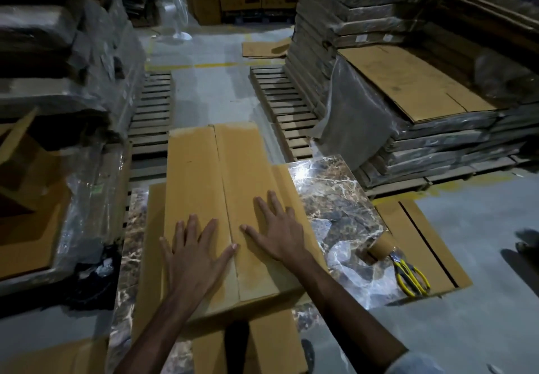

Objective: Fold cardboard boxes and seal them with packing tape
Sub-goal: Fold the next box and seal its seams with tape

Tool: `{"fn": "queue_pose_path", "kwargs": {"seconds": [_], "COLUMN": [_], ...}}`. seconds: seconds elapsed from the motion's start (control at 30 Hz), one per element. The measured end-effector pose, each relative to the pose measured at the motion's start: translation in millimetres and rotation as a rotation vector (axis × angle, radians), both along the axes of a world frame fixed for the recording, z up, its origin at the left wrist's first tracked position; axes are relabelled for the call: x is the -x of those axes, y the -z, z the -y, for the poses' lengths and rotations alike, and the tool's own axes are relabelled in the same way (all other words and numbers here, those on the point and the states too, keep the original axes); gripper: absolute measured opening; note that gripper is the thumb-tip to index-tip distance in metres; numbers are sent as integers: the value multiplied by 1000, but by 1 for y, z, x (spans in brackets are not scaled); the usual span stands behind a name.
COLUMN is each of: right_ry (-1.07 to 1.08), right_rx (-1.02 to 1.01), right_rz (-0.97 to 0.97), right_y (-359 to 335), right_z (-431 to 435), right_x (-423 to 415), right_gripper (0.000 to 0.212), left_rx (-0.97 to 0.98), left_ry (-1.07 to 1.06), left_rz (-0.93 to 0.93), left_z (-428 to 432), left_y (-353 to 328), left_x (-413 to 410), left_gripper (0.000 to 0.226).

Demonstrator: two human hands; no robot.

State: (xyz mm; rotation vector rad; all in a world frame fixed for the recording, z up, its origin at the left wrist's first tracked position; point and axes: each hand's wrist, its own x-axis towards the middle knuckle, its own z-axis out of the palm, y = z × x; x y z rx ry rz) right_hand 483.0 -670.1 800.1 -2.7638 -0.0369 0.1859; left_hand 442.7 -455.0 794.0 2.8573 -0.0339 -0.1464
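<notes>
A long brown cardboard box (210,175) lies on a marble-patterned table (335,198), its two top flaps closed and meeting along a centre seam. My left hand (194,252) lies flat with spread fingers on the left flap. My right hand (277,228) presses flat on the right flap beside the seam. A roll of brown packing tape (379,247) rests at the table's right edge. Flat cardboard lies under the box.
Yellow-handled scissors (409,276) lie on a flat cardboard sheet (420,239) on the floor to the right. Plastic-wrapped stacks of flat cartons (408,88) stand on wooden pallets (280,105) right and left. A white fan (175,12) stands far back in the aisle.
</notes>
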Motion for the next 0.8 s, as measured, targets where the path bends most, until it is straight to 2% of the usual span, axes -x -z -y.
{"fn": "queue_pose_path", "kwargs": {"seconds": [0.1, 0.2, 0.37, 0.47, 0.57, 0.67, 0.8], "right_ry": [31, 109, 292, 466, 607, 608, 520], "right_rx": [-118, -193, -270, -309, -282, -204, -84], "right_rz": [24, 132, 307, 359, 278, 45, -144], "right_y": [-2, -7, -12, 4, 44, 100, 157], "right_z": [25, 76, 212, 302, 375, 415, 421], "right_x": [-8, -16, -20, -5, 24, 52, 73], "right_gripper": [83, 78, 68, 56, 47, 44, 40], "left_rx": [32, 107, 226, 317, 419, 531, 558], "left_ry": [4, 42, 213, 317, 330, 274, 103], "left_rz": [14, 88, 125, 73, -89, -310, -519], "left_z": [32, 82, 200, 282, 355, 409, 457], "left_y": [-13, -23, -32, -21, 7, 50, 97], "left_x": [-6, -15, -31, -36, -40, -43, -47], "left_gripper": [84, 78, 68, 61, 60, 44, 59]}}
